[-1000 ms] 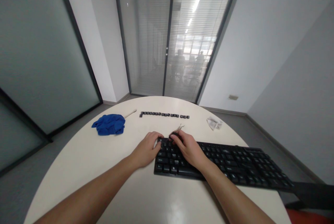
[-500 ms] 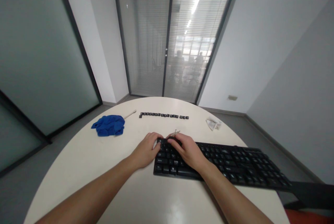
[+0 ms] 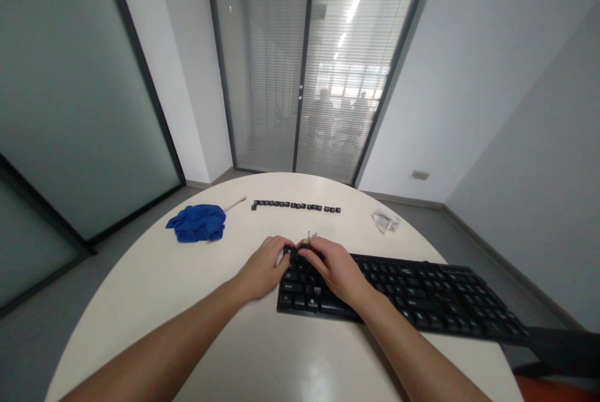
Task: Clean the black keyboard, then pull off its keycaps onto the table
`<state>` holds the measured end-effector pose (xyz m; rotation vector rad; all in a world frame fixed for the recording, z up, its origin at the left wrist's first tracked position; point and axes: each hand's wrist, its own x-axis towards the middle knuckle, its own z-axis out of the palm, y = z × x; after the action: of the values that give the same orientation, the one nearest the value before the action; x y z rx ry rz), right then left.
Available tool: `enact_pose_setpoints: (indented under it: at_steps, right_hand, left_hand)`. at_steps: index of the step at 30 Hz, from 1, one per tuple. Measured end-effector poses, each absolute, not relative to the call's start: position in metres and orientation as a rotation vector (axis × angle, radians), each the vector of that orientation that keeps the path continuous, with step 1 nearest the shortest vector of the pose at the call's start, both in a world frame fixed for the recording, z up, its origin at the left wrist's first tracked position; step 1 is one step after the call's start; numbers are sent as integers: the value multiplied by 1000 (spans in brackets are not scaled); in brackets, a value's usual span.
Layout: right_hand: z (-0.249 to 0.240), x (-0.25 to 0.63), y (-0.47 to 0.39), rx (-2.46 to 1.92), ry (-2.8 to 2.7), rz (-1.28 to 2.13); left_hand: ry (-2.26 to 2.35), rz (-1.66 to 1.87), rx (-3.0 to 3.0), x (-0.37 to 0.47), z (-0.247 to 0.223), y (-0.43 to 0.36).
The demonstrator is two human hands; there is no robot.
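A black keyboard (image 3: 398,292) lies across the round table in front of me. My left hand (image 3: 267,267) is closed on its far left corner, thumb on top near the edge keys. Close beside it, my right hand (image 3: 335,267) is bent over the top-left keys with thumb and fingers pinched together. From its fingertips sticks a small wire keycap puller (image 3: 310,236), its thin metal ends pointing away from me. The fingers cover most of that tool and the keys under them. Beyond the hands, several loose black keycaps (image 3: 293,205) form a row.
On the left of the white table (image 3: 197,302) lies a crumpled blue cloth (image 3: 200,224), with a thin light-coloured stick (image 3: 235,203) poking out behind it. Small crumpled white packaging (image 3: 387,222) sits at the right edge. The keyboard's right end reaches past the table edge, near a dark chair part (image 3: 565,349).
My right hand has shifted very slightly left, and the wire ends of the keycap puller have tilted left. The left hand keeps its hold. The whole view has moved a little.
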<state>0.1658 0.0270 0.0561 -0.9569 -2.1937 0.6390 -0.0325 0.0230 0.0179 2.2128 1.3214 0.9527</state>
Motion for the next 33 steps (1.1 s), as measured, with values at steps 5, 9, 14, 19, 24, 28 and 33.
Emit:
enact_pose_setpoints:
  at_steps: [5,9,14,19,24,28,33]
  right_hand:
    - [53,164,27,-981,-2159,648]
    - [50,165,31,-1016,-2061,716]
    - [47,165,33,-1035,-2036,728]
    - [44,166,36,-1031,-1951,817]
    - [41,167,40,-1059,-1828,931]
    - [38,167,42,-1063,-1811,938]
    - [37,166,42,-1042,-1802,946]
  left_hand:
    - [1318,958,2208,-32,16,24]
    - [1321,963,2205,-33,17,23]
    - [1254,988,2207,-32,21,22]
    - [1159,1039,2253,-33,18,22]
    - [1131,1046,2243,-33,17,23]
    - [1128,1047,2241,-33,17,24]
    - [1122,1062,2214,-33,17,24]
